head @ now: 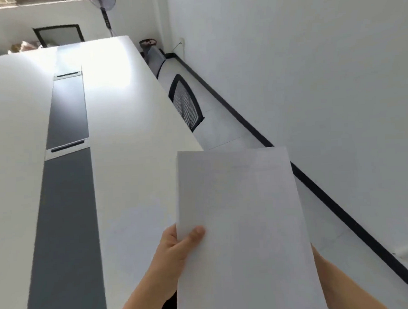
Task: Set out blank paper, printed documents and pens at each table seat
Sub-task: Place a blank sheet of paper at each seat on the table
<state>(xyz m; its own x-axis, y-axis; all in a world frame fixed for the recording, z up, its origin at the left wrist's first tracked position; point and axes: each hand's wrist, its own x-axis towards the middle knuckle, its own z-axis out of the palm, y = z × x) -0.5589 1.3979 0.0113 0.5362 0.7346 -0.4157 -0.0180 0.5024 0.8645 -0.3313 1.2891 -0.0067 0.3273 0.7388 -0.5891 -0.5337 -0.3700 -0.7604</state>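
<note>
Head view: the left hand (179, 247) pinches the plain white paper sheets (245, 235) at their left edge, with the thumb (195, 234) pressed on top and the other fingers hidden beneath. The right hand is behind the sheets and only its forearm (334, 277) shows, so I cannot tell its grip. The paper hangs in the air over the near right edge of the long white table with a dark grey centre strip (131, 134). To place it well, it seems best to carry it to the black mesh-backed chair (186, 103), lower one set flat and square it to the table's edge.
</note>
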